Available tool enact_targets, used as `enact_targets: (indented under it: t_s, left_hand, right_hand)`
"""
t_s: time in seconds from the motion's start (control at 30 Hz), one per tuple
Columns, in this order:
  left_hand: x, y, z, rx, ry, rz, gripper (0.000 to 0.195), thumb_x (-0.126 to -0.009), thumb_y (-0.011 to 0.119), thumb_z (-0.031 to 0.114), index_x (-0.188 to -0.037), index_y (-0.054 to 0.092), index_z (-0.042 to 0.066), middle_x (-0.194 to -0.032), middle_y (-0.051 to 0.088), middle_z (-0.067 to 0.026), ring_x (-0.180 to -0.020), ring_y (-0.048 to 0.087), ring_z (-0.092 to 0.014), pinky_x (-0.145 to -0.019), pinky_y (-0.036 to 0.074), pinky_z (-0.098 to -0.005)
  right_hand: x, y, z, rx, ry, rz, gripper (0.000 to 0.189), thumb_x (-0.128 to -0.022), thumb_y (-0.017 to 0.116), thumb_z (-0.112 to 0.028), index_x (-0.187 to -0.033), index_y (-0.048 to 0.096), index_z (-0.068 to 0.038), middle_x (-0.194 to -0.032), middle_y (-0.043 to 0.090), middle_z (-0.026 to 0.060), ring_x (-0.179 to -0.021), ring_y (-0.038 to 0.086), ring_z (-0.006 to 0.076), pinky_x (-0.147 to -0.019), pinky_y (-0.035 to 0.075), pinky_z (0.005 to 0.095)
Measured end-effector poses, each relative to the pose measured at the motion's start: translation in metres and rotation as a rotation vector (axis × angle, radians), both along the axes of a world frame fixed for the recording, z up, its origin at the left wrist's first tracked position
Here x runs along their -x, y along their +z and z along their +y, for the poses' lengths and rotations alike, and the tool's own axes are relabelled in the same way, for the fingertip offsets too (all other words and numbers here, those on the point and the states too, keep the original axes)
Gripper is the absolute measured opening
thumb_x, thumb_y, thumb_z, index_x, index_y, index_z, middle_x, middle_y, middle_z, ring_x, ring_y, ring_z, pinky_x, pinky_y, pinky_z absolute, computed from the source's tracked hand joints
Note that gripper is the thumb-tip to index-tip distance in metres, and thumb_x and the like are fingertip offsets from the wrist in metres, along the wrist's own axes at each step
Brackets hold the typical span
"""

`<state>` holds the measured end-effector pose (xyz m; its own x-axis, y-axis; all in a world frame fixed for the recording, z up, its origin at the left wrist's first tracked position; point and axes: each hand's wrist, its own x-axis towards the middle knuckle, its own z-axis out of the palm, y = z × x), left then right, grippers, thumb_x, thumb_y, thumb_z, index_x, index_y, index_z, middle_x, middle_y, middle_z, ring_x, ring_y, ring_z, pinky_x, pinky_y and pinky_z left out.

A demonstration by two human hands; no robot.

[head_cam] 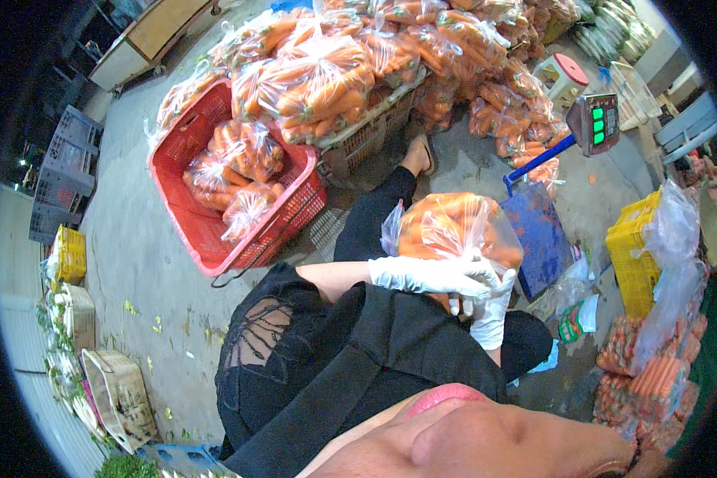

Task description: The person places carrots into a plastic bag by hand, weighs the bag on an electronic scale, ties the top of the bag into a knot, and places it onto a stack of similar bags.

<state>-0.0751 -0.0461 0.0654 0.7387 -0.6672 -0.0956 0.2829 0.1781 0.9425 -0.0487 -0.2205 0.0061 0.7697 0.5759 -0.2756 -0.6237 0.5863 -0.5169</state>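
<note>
A clear plastic bag full of carrots [448, 224] rests before my lap, its gathered top towards me. My left hand [436, 278], in a white glove, reaches across the bag from the left, its fingers on the gathered plastic. My right hand [491, 305], also gloved in white, meets it at the same spot from below, fingers bent around the plastic. Just right of the bag lies the blue platform of a scale [532, 239], with its lit display [597, 125] on a blue post. To the left, a red plastic basket [278, 245] holds several bags of carrots [245, 152].
Bagged carrots [328, 89] are heaped on a crate ahead. A red-topped stool [567, 71] stands beyond the scale. Yellow crates [633, 257] and stacked carrot bags [657, 382] are at right. A whitish crate [119, 400] stands at lower left. Plastic litter lies beside the scale.
</note>
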Motion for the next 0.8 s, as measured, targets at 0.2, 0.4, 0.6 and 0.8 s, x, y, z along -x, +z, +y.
enact_targets:
  t_s: [0.2, 0.4, 0.6, 0.8]
  left_hand:
    - [-0.036, -0.026, 0.064, -0.28, 0.348, -0.173, 0.027, -0.079, 0.069, 0.023, -0.094, 0.057, 0.006, -0.086, 0.057, -0.0013, -0.078, 0.053, -0.009, -0.069, 0.046, -0.0274]
    - [-0.05, -0.047, 0.101, -0.496, 0.554, -0.315, 0.01, -0.074, 0.066, 0.013, -0.076, 0.061, 0.005, -0.074, 0.06, -0.0007, -0.07, 0.054, -0.008, -0.059, 0.045, -0.0241]
    - [-0.065, -0.047, 0.079, -0.703, 0.833, -0.557, 0.045, -0.072, 0.072, 0.032, -0.102, 0.057, 0.003, -0.089, 0.061, -0.008, -0.083, 0.058, -0.022, -0.073, 0.047, -0.0335]
    - [-0.033, -0.048, 0.017, -0.625, 0.415, -0.999, 0.063, -0.062, 0.072, 0.043, -0.108, 0.053, 0.004, -0.095, 0.057, -0.016, -0.087, 0.054, -0.034, -0.076, 0.042, -0.0419]
  right_hand:
    - [0.003, -0.019, -0.022, -0.154, -0.041, 0.266, 0.019, -0.095, 0.044, -0.022, -0.098, 0.049, -0.005, -0.076, 0.049, -0.0023, -0.059, 0.044, 0.006, -0.047, 0.034, 0.0204]
    - [-0.001, 0.037, -0.036, 0.879, 0.154, -0.523, 0.021, -0.09, 0.053, -0.029, -0.089, 0.053, -0.008, -0.067, 0.048, -0.0024, -0.044, 0.037, 0.0043, -0.038, 0.028, 0.0195]
    - [-0.035, 0.03, -0.047, 0.923, -0.192, -0.568, 0.009, -0.088, 0.053, -0.016, -0.084, 0.058, -0.009, -0.06, 0.043, -0.0063, -0.046, 0.033, 0.0013, -0.041, 0.025, 0.0182]
    - [-0.01, 0.129, 0.054, 0.871, -0.022, -0.82, 0.003, -0.081, 0.057, -0.002, -0.079, 0.056, -0.003, -0.069, 0.053, -0.0013, -0.062, 0.05, 0.0043, -0.055, 0.043, 0.0197]
